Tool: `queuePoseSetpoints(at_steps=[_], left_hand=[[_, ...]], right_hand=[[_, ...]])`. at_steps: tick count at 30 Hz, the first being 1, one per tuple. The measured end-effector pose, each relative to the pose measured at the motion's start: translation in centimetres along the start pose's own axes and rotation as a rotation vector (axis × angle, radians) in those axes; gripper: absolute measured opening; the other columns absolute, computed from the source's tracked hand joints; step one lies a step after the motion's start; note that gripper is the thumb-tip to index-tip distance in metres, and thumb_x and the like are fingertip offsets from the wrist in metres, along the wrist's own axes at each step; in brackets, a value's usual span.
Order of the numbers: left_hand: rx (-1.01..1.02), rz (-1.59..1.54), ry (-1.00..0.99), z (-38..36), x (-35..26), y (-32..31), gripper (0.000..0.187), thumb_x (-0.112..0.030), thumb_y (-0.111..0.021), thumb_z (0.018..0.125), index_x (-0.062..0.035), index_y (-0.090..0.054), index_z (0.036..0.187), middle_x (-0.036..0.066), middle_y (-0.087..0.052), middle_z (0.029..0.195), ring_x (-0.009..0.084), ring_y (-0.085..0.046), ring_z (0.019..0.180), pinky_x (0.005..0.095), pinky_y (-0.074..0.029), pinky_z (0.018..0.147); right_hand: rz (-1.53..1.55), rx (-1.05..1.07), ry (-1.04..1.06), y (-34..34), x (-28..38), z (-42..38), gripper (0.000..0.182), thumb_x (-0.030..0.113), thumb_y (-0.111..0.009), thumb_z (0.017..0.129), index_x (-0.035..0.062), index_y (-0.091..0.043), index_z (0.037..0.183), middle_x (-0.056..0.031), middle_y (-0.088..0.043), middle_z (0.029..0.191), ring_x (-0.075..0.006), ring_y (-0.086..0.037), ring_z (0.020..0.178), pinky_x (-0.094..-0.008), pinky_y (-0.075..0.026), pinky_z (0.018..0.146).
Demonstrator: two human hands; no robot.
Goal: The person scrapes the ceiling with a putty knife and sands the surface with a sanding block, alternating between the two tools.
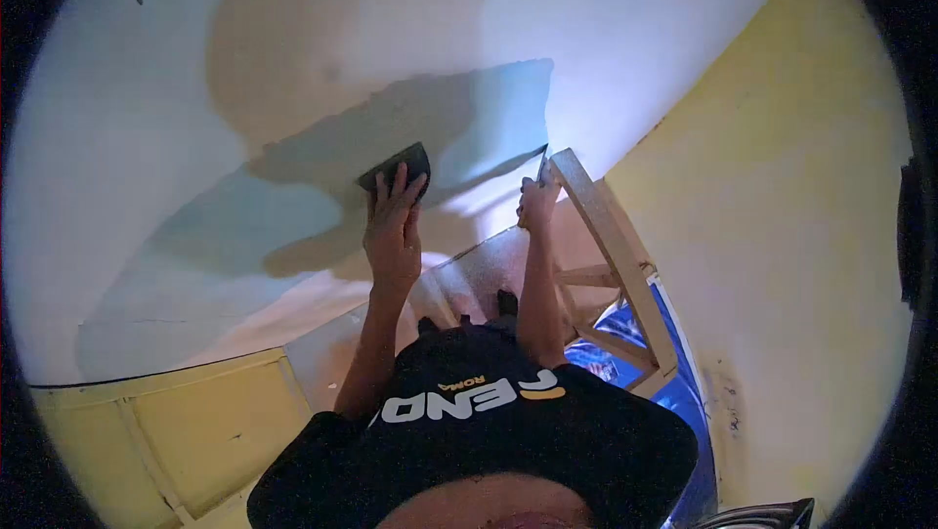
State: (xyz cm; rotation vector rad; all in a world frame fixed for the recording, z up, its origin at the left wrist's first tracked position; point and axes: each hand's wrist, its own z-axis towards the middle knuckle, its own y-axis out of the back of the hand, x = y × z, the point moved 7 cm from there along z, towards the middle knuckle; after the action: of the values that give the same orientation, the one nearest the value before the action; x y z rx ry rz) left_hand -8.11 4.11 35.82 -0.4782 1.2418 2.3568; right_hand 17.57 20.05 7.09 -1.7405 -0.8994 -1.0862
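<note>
Black T-shirt: nearest of all, this black T-shirt (586, 441) fills the space below both hands; its print is upside down from here, large white letters reading "FEND" with part of one more at the fold, and small yellow "ROMA".
Left grip: the left hand (393, 236) grasps a black flat spreader (418, 163), fingers fanned over its face.
Spreader: at the left fingertips, on their far side; its long upper edge slants up to the right. Whether it touches the wall, I cannot tell.
Right grip: the right hand (537, 205) is clenched around a narrow putty knife (543, 163).
Putty knife: its blade rises out of the fist, long axis nearly upright, the tip pointing up and away from the wearer.
Blue-grey patch: behind and above both hands, a blue-grey patch (513, 99) spreads over the white wall (606, 31).
Wooden frame: just right of the right hand, a wooden frame (611, 236) slants down and away from it.
Shoes: dark shoes (507, 302) show below and between the hands.
Blue sheet: a blue sheet (687, 402) lies below the right hand, past the frame.
Yellow wall: farther right of the right hand, a yellow wall (782, 236) carries small dark marks (731, 412), too blurred to read.
</note>
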Motion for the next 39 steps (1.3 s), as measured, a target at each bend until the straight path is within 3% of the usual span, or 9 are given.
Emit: queuePoseSetpoints(at_steps=[2, 7, 17, 20, 26, 27, 35, 37, 39], left_hand=[[0.055, 0.011, 0.031, 0.1, 0.3, -0.6, 0.035, -0.017, -0.05, 0.105, -0.0192, -0.063, 0.137, 0.011, -0.048, 0.154, 0.043, -0.034, 0.147, 0.0528, -0.026, 0.122], [0.069, 0.016, 0.046, -0.2, 0.5, -0.5, 0.035, -0.017, -0.05, 0.105, -0.0194, -0.063, 0.138, 0.011, -0.048, 0.154, 0.0435, -0.034, 0.147, 0.0531, -0.025, 0.123], [0.034, 0.003, 0.029, 0.1, 1.1, -0.6, 0.036, -0.015, -0.051, 0.104, -0.0199, -0.062, 0.139, 0.01, -0.047, 0.155, 0.0457, -0.034, 0.146, 0.0533, -0.026, 0.122], [0.049, 0.024, 0.052, -0.2, 1.1, -0.3, 0.036, -0.015, -0.049, 0.105, -0.0207, -0.062, 0.139, 0.008, -0.044, 0.158, 0.047, -0.031, 0.147, 0.0513, -0.027, 0.122], [0.018, 0.007, 0.103, -0.1, 1.1, -0.7, 0.034, -0.015, -0.05, 0.105, -0.02, -0.063, 0.137, 0.006, -0.046, 0.157, 0.0453, -0.031, 0.148, 0.0507, -0.028, 0.122], [0.021, 0.002, 0.127, -0.5, 1.0, -0.6, 0.034, -0.015, -0.05, 0.105, -0.0196, -0.063, 0.136, 0.006, -0.046, 0.157, 0.0448, -0.031, 0.148, 0.0505, -0.028, 0.122], [-0.01, 0.0, 0.087, -1.0, 0.6, -0.7, 0.035, -0.011, -0.053, 0.104, -0.0178, -0.063, 0.136, 0.009, -0.047, 0.156, 0.043, -0.034, 0.147, 0.0488, -0.032, 0.12], [-0.027, 0.025, 0.074, -0.5, 0.4, -0.5, 0.037, -0.009, -0.054, 0.102, -0.0172, -0.063, 0.136, 0.009, -0.048, 0.155, 0.0433, -0.036, 0.146, 0.0504, -0.032, 0.12], [-0.053, 0.038, 0.041, -0.6, 0.1, -0.6, 0.04, -0.006, -0.057, 0.098, -0.016, -0.063, 0.137, 0.01, -0.049, 0.153, 0.0446, -0.039, 0.144, 0.0536, -0.033, 0.119]], right_hand=[[-0.212, -0.049, 0.086, -1.3, 4.1, -2.3, 0.064, -0.015, -0.06, 0.074, -0.0071, -0.046, 0.136, -0.01, -0.062, 0.088, -0.0096, -0.046, 0.044, -0.026, -0.036, 0.034], [-0.191, -0.041, -0.03, -0.2, 0.3, 0.6, 0.057, -0.008, -0.06, 0.079, -0.0054, -0.052, 0.135, -0.0149, -0.063, 0.098, -0.012, -0.051, 0.047, -0.0277, -0.039, 0.034], [-0.154, -0.017, 0.149, -1.1, 1.9, -1.1, 0.057, -0.012, -0.057, 0.079, 0.0006, -0.049, 0.134, -0.0013, -0.049, 0.063, -0.0103, -0.045, 0.04, -0.0286, -0.036, 0.03], [-0.159, -0.03, -0.062, -1.1, 2.7, -1.5, 0.054, -0.01, -0.057, 0.081, 0.0038, -0.049, 0.133, -0.0017, -0.049, 0.064, -0.0105, -0.045, 0.039, -0.0275, -0.036, 0.03], [-0.138, -0.014, 0.074, -1.0, 3.5, -2.0, 0.026, 0.003, -0.061, 0.087, 0.0045, -0.059, 0.113, -0.0022, -0.053, 0.062, -0.0112, -0.049, 0.04, -0.0286, -0.041, 0.032], [-0.149, -0.004, -0.051, -0.8, 3.1, -1.4, 0.037, 0.003, -0.062, 0.088, 0.0058, -0.058, 0.124, -0.002, -0.053, 0.062, -0.0106, -0.048, 0.041, -0.0284, -0.041, 0.032], [-0.045, 0.007, -0.27, 0.2, 0.0, 0.0, 0.069, -0.004, -0.06, 0.082, 0.0059, -0.039, 0.147, -0.0036, -0.054, 0.067, -0.0118, -0.047, 0.041, -0.0285, -0.037, 0.031], [-0.064, 0.017, -0.086, -0.4, 0.9, -0.9, 0.062, -0.005, -0.061, 0.082, 0.0034, -0.046, 0.141, -0.0035, -0.054, 0.066, -0.0118, -0.048, 0.042, -0.0291, -0.037, 0.031], [-0.058, 0.015, -0.053, -1.2, 1.0, -1.2, 0.065, -0.006, -0.063, 0.08, 0.0022, -0.048, 0.143, -0.0118, -0.062, 0.085, -0.013, -0.051, 0.046, -0.0311, -0.039, 0.034]])
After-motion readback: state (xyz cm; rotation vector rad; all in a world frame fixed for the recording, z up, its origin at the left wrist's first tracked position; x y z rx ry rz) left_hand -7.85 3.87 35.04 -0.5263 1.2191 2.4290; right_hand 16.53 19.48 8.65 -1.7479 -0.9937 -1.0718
